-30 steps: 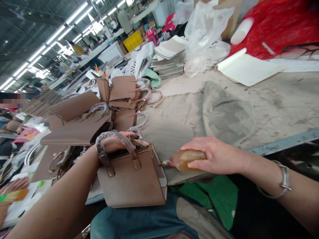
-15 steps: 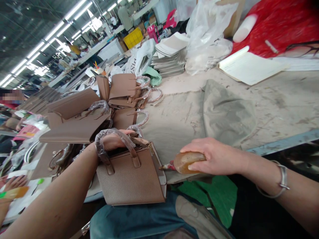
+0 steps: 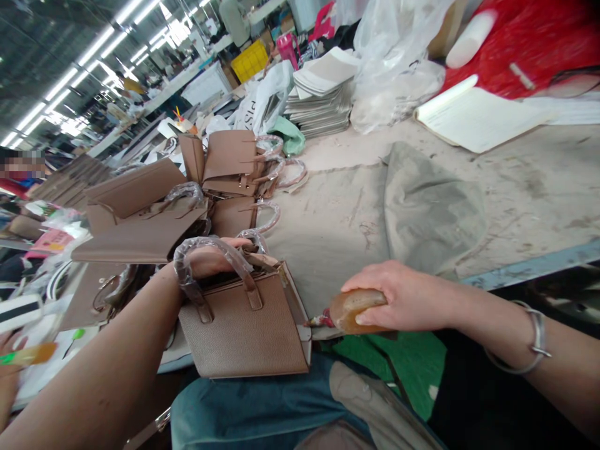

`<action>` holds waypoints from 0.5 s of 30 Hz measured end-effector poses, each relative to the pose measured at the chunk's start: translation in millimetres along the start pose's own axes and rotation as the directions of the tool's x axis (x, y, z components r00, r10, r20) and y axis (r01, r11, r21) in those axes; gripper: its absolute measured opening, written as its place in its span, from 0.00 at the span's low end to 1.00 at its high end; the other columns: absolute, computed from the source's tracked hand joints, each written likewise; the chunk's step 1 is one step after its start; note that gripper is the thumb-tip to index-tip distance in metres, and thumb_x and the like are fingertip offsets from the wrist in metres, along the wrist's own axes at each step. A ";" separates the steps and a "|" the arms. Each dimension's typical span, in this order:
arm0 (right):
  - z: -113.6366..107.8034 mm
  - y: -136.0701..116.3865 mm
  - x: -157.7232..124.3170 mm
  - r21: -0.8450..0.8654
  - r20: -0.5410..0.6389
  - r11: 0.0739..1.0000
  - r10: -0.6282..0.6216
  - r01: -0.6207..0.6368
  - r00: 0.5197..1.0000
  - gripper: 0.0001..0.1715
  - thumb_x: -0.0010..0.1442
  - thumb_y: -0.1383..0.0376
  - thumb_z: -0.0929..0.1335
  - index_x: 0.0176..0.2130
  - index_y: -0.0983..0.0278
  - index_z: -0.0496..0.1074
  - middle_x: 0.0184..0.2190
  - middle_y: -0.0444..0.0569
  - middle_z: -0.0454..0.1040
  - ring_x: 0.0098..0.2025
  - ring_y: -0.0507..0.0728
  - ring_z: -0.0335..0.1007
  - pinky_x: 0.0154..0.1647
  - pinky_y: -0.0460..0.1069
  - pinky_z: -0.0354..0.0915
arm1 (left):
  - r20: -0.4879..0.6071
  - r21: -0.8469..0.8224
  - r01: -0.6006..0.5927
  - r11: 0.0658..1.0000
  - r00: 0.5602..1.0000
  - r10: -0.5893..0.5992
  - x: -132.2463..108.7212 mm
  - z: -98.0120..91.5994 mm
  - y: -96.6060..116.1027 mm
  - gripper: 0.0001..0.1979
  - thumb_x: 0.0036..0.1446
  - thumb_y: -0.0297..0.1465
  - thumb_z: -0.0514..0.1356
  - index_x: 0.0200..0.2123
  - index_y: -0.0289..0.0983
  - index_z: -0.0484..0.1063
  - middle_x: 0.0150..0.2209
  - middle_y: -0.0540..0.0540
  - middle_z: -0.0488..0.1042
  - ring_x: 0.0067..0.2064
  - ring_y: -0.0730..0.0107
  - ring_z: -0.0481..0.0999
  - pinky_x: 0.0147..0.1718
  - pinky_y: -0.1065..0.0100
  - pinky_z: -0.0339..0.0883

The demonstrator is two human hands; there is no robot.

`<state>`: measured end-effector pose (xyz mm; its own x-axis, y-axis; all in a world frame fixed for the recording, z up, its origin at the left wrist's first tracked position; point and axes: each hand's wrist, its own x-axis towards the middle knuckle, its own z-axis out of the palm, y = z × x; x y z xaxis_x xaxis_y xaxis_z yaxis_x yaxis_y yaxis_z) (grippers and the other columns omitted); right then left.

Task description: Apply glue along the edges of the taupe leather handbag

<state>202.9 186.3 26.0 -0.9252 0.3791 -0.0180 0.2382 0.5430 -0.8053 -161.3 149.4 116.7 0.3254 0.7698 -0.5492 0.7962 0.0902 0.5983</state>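
Note:
A brown handbag [image 3: 246, 328] stands upright at the table's near edge, above my lap, its two handles wrapped in clear plastic. My left hand [image 3: 210, 259] reaches behind the front handle and grips the bag at its top; its fingertips are largely hidden. In my right hand [image 3: 398, 294] lies a squeeze bottle [image 3: 350, 310] of amber liquid, tipped sideways with fingers and thumb wrapped round it. The bottle's red nozzle [image 3: 319, 320] points left at the bag's open side panel, close to its lower edge. Whether the tip touches the panel I cannot tell.
More brown handbags [image 3: 229, 156] are piled behind and left of mine. Beyond them are stacked grey sheets [image 3: 321, 106], a clear plastic bag [image 3: 398, 69] and an open notebook [image 3: 482, 119]. A grey cloth [image 3: 431, 206] covers part of the table. Another person's hand [image 3: 12, 350] shows at far left.
The bottle's nozzle has moved a little down along the handbag's side panel. Both hands keep their hold, and the view has shifted slightly.

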 end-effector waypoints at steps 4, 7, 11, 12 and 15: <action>-2.8 0.6 1.3 -0.003 -0.074 1.000 -0.022 0.022 0.997 0.18 0.57 0.64 0.69 0.48 0.58 0.77 0.40 0.44 0.79 0.41 0.56 0.74 0.43 0.48 0.67 | -0.008 -0.038 -0.013 0.999 1.000 0.012 0.0 0.8 -6.3 0.20 0.55 0.38 0.63 0.49 0.34 0.74 0.52 0.45 0.77 0.53 0.56 0.73 0.53 0.64 0.66; -3.1 1.0 2.3 -0.010 -0.083 1.000 -0.008 0.007 0.996 0.17 0.57 0.63 0.69 0.47 0.59 0.78 0.41 0.45 0.79 0.41 0.56 0.74 0.43 0.48 0.67 | 0.000 -0.065 -0.009 0.998 1.000 0.009 -0.9 2.5 -4.5 0.19 0.56 0.38 0.62 0.49 0.36 0.75 0.51 0.47 0.77 0.53 0.56 0.73 0.53 0.64 0.66; 1.2 1.7 1.0 -0.003 0.017 1.000 -0.005 0.005 1.000 0.17 0.54 0.65 0.70 0.45 0.58 0.78 0.37 0.43 0.79 0.38 0.56 0.74 0.42 0.48 0.67 | -0.036 0.017 0.034 0.999 0.999 -0.034 -3.0 3.7 1.2 0.19 0.59 0.36 0.60 0.50 0.31 0.73 0.52 0.45 0.76 0.52 0.56 0.73 0.53 0.65 0.65; 1.7 2.4 0.8 -0.004 0.019 1.000 -0.016 0.016 1.000 0.17 0.54 0.65 0.70 0.46 0.58 0.78 0.37 0.43 0.79 0.39 0.56 0.74 0.42 0.48 0.67 | -0.040 0.019 0.045 0.999 0.998 -0.044 -3.5 3.6 2.6 0.20 0.58 0.36 0.60 0.49 0.29 0.73 0.51 0.44 0.76 0.51 0.56 0.73 0.52 0.65 0.65; 0.7 6.1 1.3 -0.005 -0.062 0.999 -0.032 0.032 0.998 0.18 0.56 0.63 0.70 0.48 0.59 0.77 0.42 0.44 0.79 0.43 0.56 0.74 0.45 0.48 0.66 | -0.033 0.031 0.061 0.998 0.998 -0.060 -4.8 3.2 6.7 0.20 0.58 0.35 0.60 0.50 0.27 0.71 0.50 0.43 0.77 0.49 0.57 0.73 0.49 0.66 0.67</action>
<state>202.9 189.5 20.6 -0.9123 0.4072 0.0442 0.2105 0.5587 -0.8022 -155.9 144.4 121.5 0.2604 0.7832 -0.5646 0.8300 0.1171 0.5453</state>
